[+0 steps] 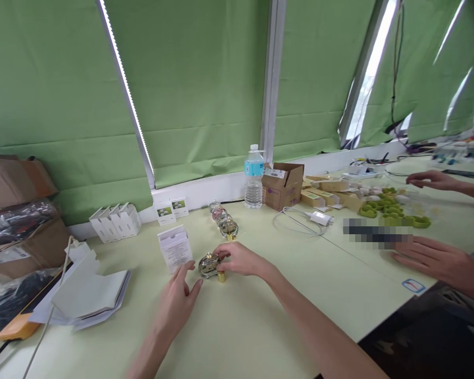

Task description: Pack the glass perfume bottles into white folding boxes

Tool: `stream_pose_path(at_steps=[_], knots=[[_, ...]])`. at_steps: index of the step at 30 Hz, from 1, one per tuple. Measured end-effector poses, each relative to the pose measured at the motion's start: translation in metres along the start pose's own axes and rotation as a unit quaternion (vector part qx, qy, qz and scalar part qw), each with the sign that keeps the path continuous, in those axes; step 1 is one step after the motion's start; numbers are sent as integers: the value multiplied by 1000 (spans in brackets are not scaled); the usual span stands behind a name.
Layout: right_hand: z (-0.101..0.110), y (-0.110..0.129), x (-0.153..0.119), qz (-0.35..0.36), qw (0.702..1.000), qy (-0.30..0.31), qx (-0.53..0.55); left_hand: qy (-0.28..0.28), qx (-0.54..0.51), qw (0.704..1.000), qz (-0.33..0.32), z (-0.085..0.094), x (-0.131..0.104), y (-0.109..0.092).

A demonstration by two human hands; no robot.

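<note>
Reaching in with the right hand (239,259), with thumb and fingers bent at the right side of a clear glass bottle (208,267) and just over a gold cap (221,277); cannot tell whether gripping either. Holding the left hand (180,295) released and unclenched, with fingers spread, near the bottle's left side and close to the lower corner of an upright white box (176,248). Glass bottle on the pale green table (245,331), between the hands.

Behind it, a row of other glass bottles (228,227). Farther back, 2 small picture boxes (165,212), a water bottle (254,184) and a cardboard box (281,189). At left, 1 pile of white paper (90,295); at right, a white charger (321,219), green pieces (393,210) and 2 hands from beside, 1 nearer (444,263) and 1 farther off (434,180).
</note>
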State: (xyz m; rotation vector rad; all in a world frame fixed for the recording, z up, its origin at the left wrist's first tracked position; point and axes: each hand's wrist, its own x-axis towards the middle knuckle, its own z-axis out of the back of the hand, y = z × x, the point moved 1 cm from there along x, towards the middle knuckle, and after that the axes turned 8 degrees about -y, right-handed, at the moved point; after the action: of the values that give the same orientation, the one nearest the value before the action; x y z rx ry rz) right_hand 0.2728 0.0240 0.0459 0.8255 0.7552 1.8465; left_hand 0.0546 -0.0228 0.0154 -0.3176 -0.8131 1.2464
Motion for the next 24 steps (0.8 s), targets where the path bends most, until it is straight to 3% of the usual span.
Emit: stream_pose_path(at_steps=[5, 7, 11, 15, 24], knots=[[-5, 14, -4, 36, 999, 27, -1, 14, -29, 999, 42, -4, 4, 4], [0, 15, -4, 41, 999, 3, -31, 18, -41, 998, 45, -5, 6, 5], [20, 5, -4, -25, 987, -92, -128, 22, -53, 997, 44, -6, 8, 6], [33, -13, -9, -90, 969, -115, -198, 27, -52, 997, 52, -5, 8, 6], [13, -24, -13, -112, 951, -100, -269, 32, -57, 997, 51, -3, 8, 5]])
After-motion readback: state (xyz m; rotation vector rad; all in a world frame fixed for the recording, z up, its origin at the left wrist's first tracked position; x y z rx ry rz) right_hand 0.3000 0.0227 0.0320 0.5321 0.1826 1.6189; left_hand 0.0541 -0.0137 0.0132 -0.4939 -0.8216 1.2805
